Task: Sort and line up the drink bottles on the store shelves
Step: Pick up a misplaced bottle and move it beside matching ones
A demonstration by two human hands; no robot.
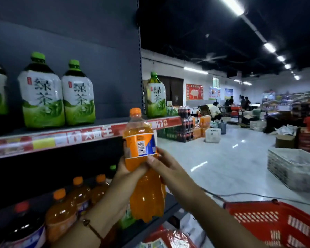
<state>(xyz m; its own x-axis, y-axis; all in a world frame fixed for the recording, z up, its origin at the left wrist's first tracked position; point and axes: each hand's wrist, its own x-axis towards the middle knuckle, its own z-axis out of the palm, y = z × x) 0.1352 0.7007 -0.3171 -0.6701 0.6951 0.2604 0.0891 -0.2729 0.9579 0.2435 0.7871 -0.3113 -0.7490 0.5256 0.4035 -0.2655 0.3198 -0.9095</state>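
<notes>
I hold a large orange soda bottle (141, 158) upright in front of the shelves, its orange cap level with the upper shelf edge (61, 138). My left hand (127, 172) grips its waist from the left and my right hand (161, 161) grips it from the right, thumb on the label. Green tea bottles (43, 97) stand in a row on the upper shelf, one more (155, 97) at its right end. On the lower shelf stand several orange soda bottles (79, 196) and a dark cola bottle (23, 228).
A red shopping basket (279, 224) sits at lower right. Stacked grey crates (293, 167) stand on the shiny floor to the right. Packs of drinks (186, 126) are piled beyond the shelf end. People sit and stand far back in the store.
</notes>
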